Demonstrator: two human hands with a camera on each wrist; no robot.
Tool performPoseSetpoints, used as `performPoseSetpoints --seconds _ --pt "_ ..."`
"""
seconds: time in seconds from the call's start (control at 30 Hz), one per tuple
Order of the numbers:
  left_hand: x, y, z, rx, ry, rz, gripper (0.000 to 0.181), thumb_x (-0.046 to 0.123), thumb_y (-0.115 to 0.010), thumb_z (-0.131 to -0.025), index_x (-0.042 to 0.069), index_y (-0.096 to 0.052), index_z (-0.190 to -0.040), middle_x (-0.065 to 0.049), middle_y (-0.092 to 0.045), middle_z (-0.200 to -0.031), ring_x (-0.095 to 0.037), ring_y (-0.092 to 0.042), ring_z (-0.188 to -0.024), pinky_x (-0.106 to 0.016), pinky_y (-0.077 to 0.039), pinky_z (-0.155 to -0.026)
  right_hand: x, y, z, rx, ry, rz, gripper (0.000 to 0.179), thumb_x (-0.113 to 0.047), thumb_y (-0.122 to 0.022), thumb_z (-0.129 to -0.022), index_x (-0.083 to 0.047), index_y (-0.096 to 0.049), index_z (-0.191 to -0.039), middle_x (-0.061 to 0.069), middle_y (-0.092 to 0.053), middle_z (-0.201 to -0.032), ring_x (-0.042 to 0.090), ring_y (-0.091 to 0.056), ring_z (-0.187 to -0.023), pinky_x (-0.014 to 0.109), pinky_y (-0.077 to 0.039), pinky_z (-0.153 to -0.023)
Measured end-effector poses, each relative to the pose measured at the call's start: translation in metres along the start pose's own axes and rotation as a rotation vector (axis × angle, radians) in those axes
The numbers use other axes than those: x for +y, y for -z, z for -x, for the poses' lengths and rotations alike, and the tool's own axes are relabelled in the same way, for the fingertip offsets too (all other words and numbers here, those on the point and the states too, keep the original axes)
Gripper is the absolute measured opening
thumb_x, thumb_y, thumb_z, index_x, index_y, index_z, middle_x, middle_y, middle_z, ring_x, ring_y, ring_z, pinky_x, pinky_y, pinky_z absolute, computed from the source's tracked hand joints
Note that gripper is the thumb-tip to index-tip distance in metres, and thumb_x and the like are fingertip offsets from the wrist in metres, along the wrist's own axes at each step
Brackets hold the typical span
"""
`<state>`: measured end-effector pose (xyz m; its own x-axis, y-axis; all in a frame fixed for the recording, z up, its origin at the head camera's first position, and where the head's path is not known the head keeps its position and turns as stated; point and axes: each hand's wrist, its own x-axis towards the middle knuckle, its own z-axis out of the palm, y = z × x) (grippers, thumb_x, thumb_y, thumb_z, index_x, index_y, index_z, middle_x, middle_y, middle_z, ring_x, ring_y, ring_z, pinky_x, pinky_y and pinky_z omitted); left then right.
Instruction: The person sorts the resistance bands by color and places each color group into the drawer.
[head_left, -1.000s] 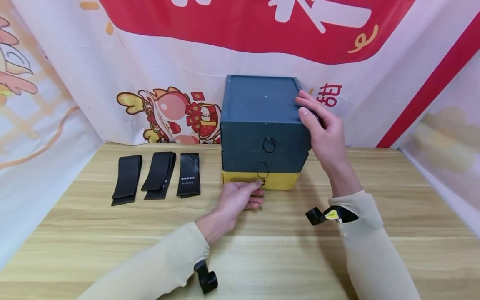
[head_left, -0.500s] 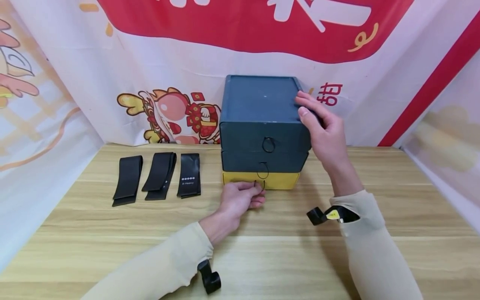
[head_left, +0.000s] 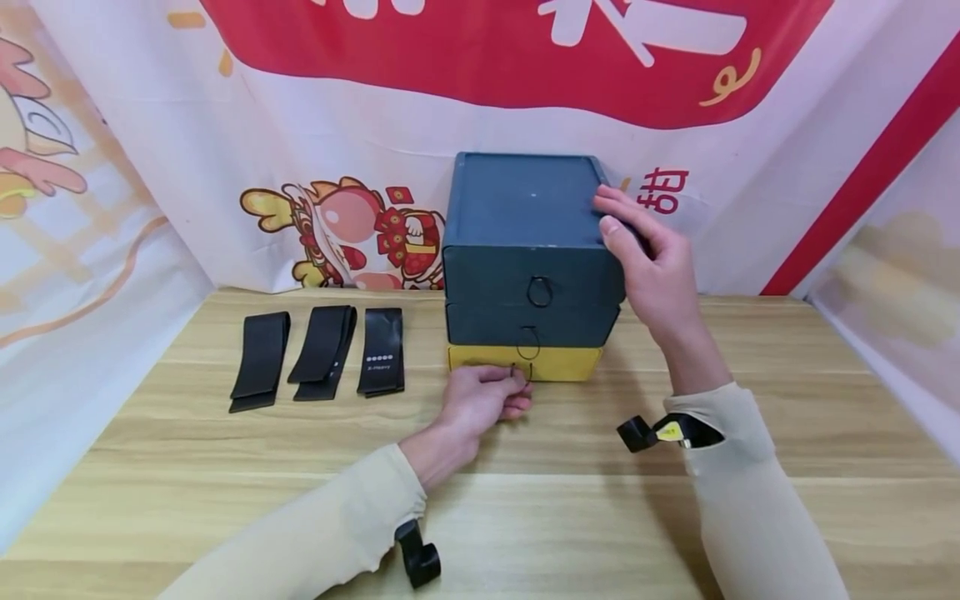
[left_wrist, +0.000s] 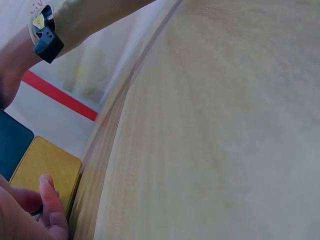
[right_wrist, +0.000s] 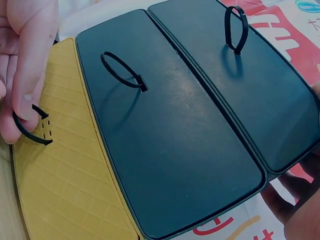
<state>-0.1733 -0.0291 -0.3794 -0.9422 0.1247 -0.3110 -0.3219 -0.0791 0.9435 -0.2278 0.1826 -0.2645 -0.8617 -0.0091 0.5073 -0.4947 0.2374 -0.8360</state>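
A stack of drawers stands against the back cloth, two dark blue drawers (head_left: pixel 534 275) above a yellow drawer (head_left: pixel 570 365). Each front carries a thin black loop. My left hand (head_left: pixel 480 400) is at the yellow front, pinching its black loop (right_wrist: pixel 31 136) between thumb and finger; the right wrist view shows the loop around the fingertips. On the stack's upper right edge rests my right hand (head_left: pixel 656 271), thumb and index finger over the top. Its other fingers lie along the side, mostly hidden in the head view. The yellow drawer looks closed.
Several folded black bands lie left of the stack: a left band (head_left: pixel 259 360), a middle band (head_left: pixel 324 352) and a right band (head_left: pixel 381 352) with white print. All rest on the wooden table (head_left: pixel 525 517). A printed cloth (head_left: pixel 360 117) hangs directly behind.
My left fingers have shifted slightly and now have the yellow drawer's loop between them, standing out from the front. The right hand stays on the stack; the drawers have not visibly moved.
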Motion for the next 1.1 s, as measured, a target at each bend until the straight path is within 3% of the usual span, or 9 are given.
performPoseSetpoints --seconds 0.77,1.1 --pt "-0.004 0.004 0.030 -0.033 0.047 -0.114 0.023 0.009 -0.071 -0.100 0.003 -0.076 -0.122 -0.013 -0.082 -0.108 -0.011 -0.075 -0.074 -0.022 -0.063 -0.068 0.000 0.002 0.002 -0.007 -0.025 0.017 0.043 -0.030 -0.059 -0.109 -0.019 -0.063 -0.150 -0.004 -0.053 -0.163 0.014 -0.043 -0.154 0.041 -0.047 -0.122" --pt "-0.007 0.004 0.040 -0.051 0.051 -0.127 0.023 0.010 -0.072 -0.099 0.001 -0.076 -0.120 -0.014 -0.082 -0.108 -0.009 -0.073 -0.070 -0.022 -0.061 -0.064 -0.001 0.002 0.002 -0.006 -0.025 0.034 0.044 -0.033 -0.059 -0.108 -0.020 -0.063 -0.150 -0.006 -0.053 -0.163 0.013 -0.043 -0.154 0.040 -0.047 -0.121"
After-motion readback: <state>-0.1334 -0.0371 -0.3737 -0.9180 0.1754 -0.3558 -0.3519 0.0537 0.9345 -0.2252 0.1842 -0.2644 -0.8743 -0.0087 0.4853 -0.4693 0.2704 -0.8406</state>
